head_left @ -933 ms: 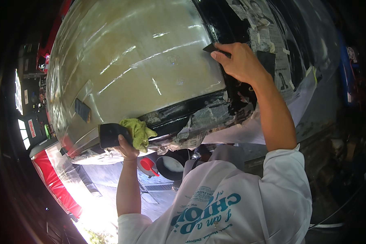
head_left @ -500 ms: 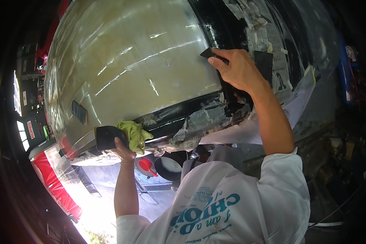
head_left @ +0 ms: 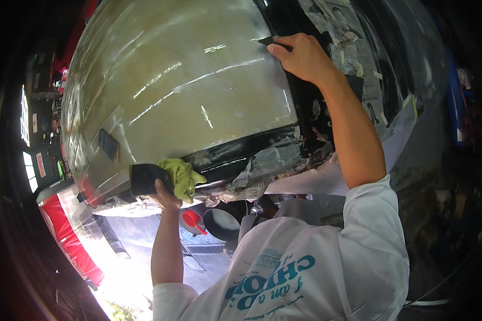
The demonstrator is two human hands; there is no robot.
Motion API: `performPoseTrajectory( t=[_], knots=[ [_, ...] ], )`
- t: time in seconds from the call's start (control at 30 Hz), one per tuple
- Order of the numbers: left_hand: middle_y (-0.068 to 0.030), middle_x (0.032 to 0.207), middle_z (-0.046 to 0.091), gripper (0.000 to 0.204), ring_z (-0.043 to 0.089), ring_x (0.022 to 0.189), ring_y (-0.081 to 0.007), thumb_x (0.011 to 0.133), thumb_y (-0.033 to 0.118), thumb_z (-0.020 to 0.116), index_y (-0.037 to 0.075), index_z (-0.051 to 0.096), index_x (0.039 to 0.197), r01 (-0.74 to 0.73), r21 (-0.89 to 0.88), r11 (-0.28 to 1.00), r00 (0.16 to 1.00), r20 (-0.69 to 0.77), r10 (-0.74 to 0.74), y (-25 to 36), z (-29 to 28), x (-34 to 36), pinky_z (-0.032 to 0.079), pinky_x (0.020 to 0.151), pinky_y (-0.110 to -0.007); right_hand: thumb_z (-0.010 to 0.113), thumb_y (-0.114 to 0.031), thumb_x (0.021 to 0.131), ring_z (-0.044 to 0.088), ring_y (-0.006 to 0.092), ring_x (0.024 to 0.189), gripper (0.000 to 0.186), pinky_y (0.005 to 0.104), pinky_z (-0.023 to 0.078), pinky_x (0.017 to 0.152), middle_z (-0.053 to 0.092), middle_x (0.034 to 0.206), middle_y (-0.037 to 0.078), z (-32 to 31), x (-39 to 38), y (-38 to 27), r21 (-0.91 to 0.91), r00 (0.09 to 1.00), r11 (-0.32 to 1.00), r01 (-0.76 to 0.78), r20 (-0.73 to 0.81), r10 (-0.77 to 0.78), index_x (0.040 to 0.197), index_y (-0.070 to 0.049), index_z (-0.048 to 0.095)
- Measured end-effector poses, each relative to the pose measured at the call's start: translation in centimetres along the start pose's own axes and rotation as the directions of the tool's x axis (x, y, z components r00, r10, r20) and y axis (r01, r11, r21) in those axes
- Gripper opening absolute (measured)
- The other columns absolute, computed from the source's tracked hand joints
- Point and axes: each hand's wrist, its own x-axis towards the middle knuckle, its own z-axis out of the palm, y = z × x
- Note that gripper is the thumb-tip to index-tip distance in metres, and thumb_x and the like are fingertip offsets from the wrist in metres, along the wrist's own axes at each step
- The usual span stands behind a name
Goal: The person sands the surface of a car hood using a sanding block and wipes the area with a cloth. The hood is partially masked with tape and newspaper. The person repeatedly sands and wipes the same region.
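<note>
A broad, pale beige-green car body panel (head_left: 198, 96), shiny and wet-looking, curves in front of me. My right hand (head_left: 308, 59) pinches a small dark piece of what looks like sandpaper (head_left: 265, 41) against the panel's right edge, beside a black strip (head_left: 300, 99). At the near left edge my left hand (head_left: 168, 199) grips a flat black pad (head_left: 144, 179), thumb over its face. A crumpled green cloth (head_left: 185, 179) lies against that hand; whether its fingers also hold the cloth is hidden.
Torn newspaper masking (head_left: 276, 160) and plastic sheeting (head_left: 326, 176) border the panel. A dark rectangular piece (head_left: 109, 144) lies on its left side. Below, a red dipper (head_left: 193, 220) and a black basin (head_left: 222, 223) stand on the floor. A red cover (head_left: 67, 235) is at left.
My right hand has slid farther away along the panel's right edge with the dark piece. My left hand keeps its hold at the near edge, and the view has shifted slightly.
</note>
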Motion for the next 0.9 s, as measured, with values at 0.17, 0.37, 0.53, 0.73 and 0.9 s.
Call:
performPoseTrajectory(
  t=[0.17,0.37,0.53,0.73,0.9],
  knots=[
    [-0.0298,0.132,0.055,0.049,0.059,0.113,-0.0433,0.108,0.022,0.049,-0.009,0.043,0.145,-0.328,0.329,0.886,0.943,0.168,0.287,-2.9,-2.4,-0.8,0.047,0.1,-0.055,0.07,-0.034,0.099,0.073,0.045,0.111,0.049,0.0439,0.057,0.1,0.072,0.117,0.034,0.2,-3.3,0.4,-0.024,0.999,1.0,-0.003,0.037,0.004,0.126,0.007,0.072],
    [-0.0356,0.132,0.056,0.064,0.059,0.111,-0.0522,0.105,0.027,0.06,-0.006,0.034,0.154,-0.481,0.445,0.756,0.877,0.265,0.401,-2.3,-2.4,-0.7,0.045,0.1,-0.063,0.07,-0.034,0.1,0.073,0.045,0.112,0.05,0.0439,0.057,0.101,0.072,0.118,0.033,0.4,-2.0,1.0,-0.007,1.0,1.0,0.028,0.011,-0.028,0.126,0.008,0.072],
    [-0.0361,0.132,0.057,0.064,0.06,0.112,-0.0531,0.105,0.026,0.059,-0.006,0.034,0.154,-0.707,0.57,0.419,0.666,0.337,0.665,0.9,-1.2,0.9,0.045,0.099,-0.065,0.072,-0.041,0.097,0.077,0.0379,0.102,0.055,0.0424,0.059,0.093,0.075,0.115,0.029,0.7,2.6,1.7,-0.106,0.996,0.991,0.076,-0.036,-0.08,0.129,0.004,0.072],
    [-0.0364,0.131,0.057,0.058,0.061,0.111,-0.0537,0.106,0.02,0.056,-0.009,0.035,0.152,-0.68,0.601,0.421,0.7,0.361,0.616,1.0,-1.8,0.2,0.047,0.098,-0.064,0.072,-0.036,0.098,0.071,0.0438,0.118,0.049,0.044,0.054,0.105,0.073,0.12,0.031,0.3,5.9,-0.3,-0.072,1.0,0.997,0.018,-0.007,-0.019,0.127,0.004,0.073],
    [-0.0368,0.135,0.052,0.068,0.06,0.115,-0.0535,0.102,0.027,0.066,-0.009,0.035,0.151,-0.689,0.542,0.481,0.7,0.325,0.636,-0.9,-2.1,0.2,0.051,0.097,-0.063,0.071,-0.043,0.098,0.074,0.0383,0.112,0.054,0.0428,0.056,0.1,0.075,0.119,0.027,0.2,8.5,-0.1,-0.103,0.999,0.994,0.02,-0.026,-0.022,0.13,0.001,0.073]
  ],
)
